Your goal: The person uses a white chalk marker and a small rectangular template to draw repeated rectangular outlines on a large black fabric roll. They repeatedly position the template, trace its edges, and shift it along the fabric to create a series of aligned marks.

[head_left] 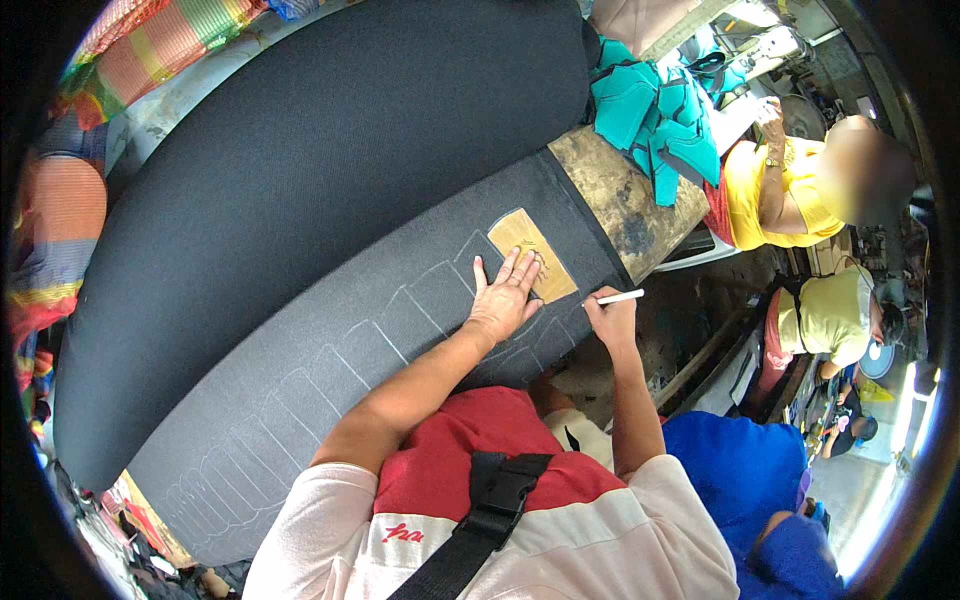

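Observation:
Under my left hand (506, 296) lies a tan, card-like template (534, 245) with dark markings, pressed flat on dark grey fabric (330, 300). The fingers of that hand are spread over its lower part. A slim white marking pen (622, 298) is pinched in my right hand (610, 318), beside the template's lower right corner at the fabric's near edge. Pale traced outlines (395, 318) run in a row across the fabric, from the template toward the lower left, smaller at that end.
A large black fabric roll (330, 130) lies along the far side. Teal cut pieces (660, 115) are heaped at the worn table end (625, 185). Other people, one in a yellow shirt (760, 190), are at the right. Blue cloth (735, 470) is near my right elbow.

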Available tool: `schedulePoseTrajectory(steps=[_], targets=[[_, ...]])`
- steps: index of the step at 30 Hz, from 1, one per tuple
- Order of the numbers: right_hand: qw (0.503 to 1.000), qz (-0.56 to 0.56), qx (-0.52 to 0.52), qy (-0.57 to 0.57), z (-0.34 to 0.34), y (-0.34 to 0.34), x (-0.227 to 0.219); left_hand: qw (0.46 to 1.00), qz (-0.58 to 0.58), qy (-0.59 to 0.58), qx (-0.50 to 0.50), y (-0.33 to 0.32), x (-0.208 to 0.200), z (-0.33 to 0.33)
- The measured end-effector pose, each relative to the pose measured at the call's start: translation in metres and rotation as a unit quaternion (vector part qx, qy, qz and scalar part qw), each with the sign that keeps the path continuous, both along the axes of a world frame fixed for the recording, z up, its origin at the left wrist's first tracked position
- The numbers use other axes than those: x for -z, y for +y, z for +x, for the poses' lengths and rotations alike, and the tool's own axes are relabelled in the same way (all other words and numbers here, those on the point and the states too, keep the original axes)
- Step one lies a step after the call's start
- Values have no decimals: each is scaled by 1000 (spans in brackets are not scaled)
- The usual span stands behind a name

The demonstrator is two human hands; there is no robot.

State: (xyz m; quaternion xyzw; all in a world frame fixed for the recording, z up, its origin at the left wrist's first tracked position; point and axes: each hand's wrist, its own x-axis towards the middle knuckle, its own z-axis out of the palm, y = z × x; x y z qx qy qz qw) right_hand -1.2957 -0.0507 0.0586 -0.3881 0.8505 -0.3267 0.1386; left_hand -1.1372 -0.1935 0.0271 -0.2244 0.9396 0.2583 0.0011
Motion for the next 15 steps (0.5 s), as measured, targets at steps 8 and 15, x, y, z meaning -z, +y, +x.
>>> schedulePoseTrajectory(steps=[8,15], targets=[[983,-61,-48,-168,8,-13,18,1000,-6,-14,2,-1,-4,0],[991,-130,10,-20,-22,-12,0,999,-25,-34,14,-2,-11,8]])
